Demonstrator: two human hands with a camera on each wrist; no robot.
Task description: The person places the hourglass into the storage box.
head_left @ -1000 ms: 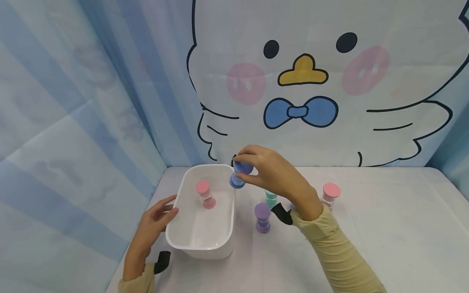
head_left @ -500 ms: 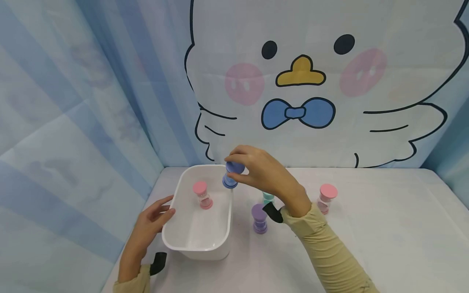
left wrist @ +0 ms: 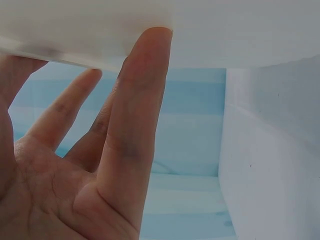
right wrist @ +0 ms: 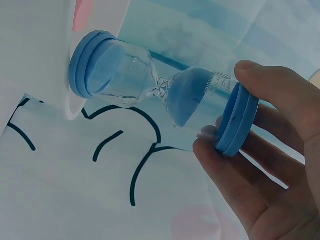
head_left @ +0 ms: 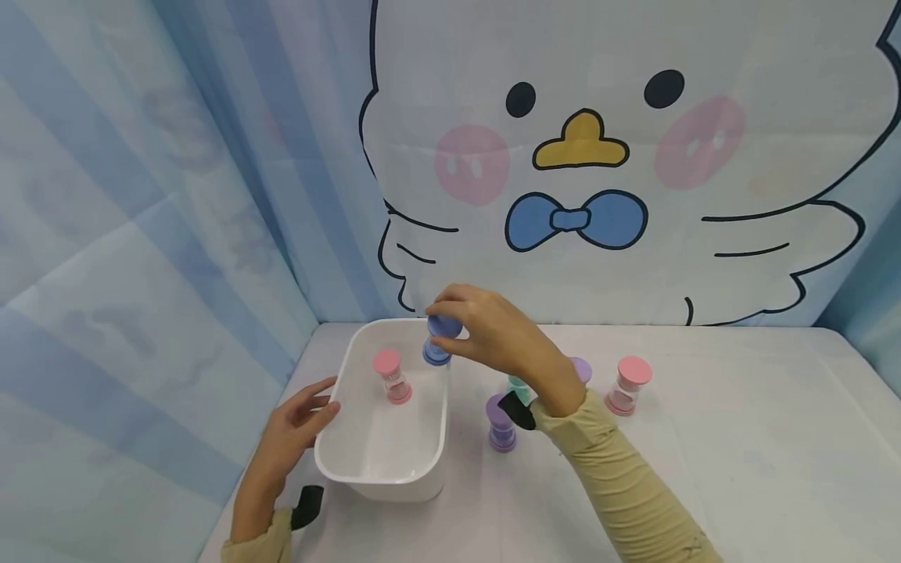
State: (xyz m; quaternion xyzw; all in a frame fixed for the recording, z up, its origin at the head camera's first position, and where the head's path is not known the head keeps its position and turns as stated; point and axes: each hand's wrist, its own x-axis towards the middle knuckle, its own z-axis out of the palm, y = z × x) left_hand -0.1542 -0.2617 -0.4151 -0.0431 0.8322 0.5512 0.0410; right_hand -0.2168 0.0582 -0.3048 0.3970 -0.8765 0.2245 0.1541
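My right hand (head_left: 493, 332) pinches a blue hourglass (head_left: 437, 353) by its upper cap, with thumb and fingers at its edge. In the right wrist view the hourglass (right wrist: 162, 90) shows blue sand and clear glass bulbs. It overlaps the right rim of a white plastic bin (head_left: 383, 461), near the bin's back corner. Inside the bin stands a pink hourglass (head_left: 393, 377). My left hand (head_left: 292, 426) rests against the bin's left side, fingertips at the rim. The left wrist view shows its extended fingers (left wrist: 132, 120) touching the white wall.
Right of the bin stand a purple hourglass (head_left: 501, 424) and a green hourglass (head_left: 518, 388), the latter partly hidden by my right wrist. Another purple hourglass (head_left: 581, 369) shows behind the forearm, beside a pink one (head_left: 629, 385). A printed curtain (head_left: 577, 274) hangs behind the white table (head_left: 746, 438).
My right hand has carried the blue hourglass leftward, from just beyond the bin's right rim to over it. My left hand stays at the bin's side.
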